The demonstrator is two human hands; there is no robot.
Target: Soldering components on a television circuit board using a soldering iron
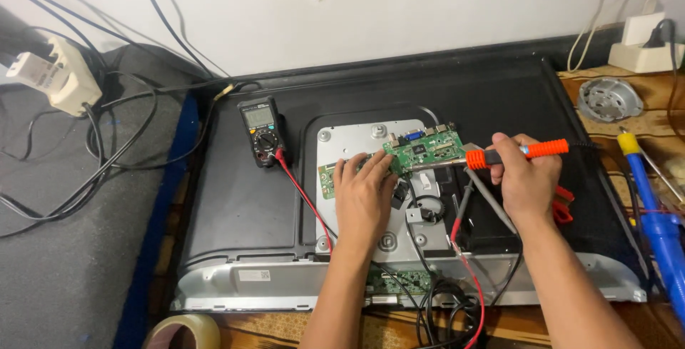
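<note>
A flat screen lies face down with its black back (pixel 242 199) up and a bare metal plate (pixel 357 138) in the middle. My left hand (pixel 364 195) grips the lower edge of a green circuit board (pixel 424 150) and holds it tilted above the plate. My right hand (pixel 528 178) holds a soldering iron with an orange handle (pixel 531 151); its metal tip points left, touching the board's lower right edge. A black multimeter (pixel 261 131) lies on the screen's back at the left, and its red lead (pixel 307 199) runs down toward me.
A white plug adapter (pixel 53 74) and black cables lie on grey cloth at the left. A tape roll (pixel 184 332) sits at the near edge. On the right are a blue and yellow desoldering pump (pixel 653 206), a round metal motor part (pixel 609 98) and a white power strip (pixel 646 53).
</note>
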